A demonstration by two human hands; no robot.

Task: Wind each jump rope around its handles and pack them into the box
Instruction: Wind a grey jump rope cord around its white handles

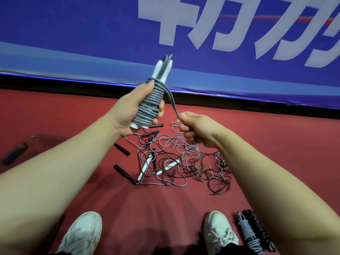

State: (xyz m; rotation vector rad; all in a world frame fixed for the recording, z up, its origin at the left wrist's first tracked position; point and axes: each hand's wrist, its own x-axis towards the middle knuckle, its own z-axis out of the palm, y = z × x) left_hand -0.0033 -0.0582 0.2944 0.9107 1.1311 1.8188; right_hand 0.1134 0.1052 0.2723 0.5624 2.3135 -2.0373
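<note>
Winding is judged to be the step in hand: a pair of white handles (162, 70) is gripped side by side in the left hand (134, 107), raised above the red floor (128, 196). A grey rope (150, 105) is coiled in close turns around most of their length, with the top ends and a little of the bottom ends left bare. From the uppermost turn a free strand (172, 102) is led down to the right hand (195, 129), whose fingers are clenched around it. Below that fist the strand is blurred, and its far end cannot be made out among the tangled pile (184, 162) of grey and dark ropes with black and white handles on the floor beyond. Two wound bundles, one grey (248, 234) and one black (261, 227), are laid beside the right shoe (219, 232), not in any container. What appears to be a clear box (46, 138) is set at the left edge, partly hidden by the left forearm; its contents cannot be told. Much of the task is judged to be left, as several ropes lie unwound. For the next move, the strand is to be carried round the handles under steady tension, each turn laid beside the last, with slack drawn clear of the pile so that no neighbouring rope is dragged up.
</note>
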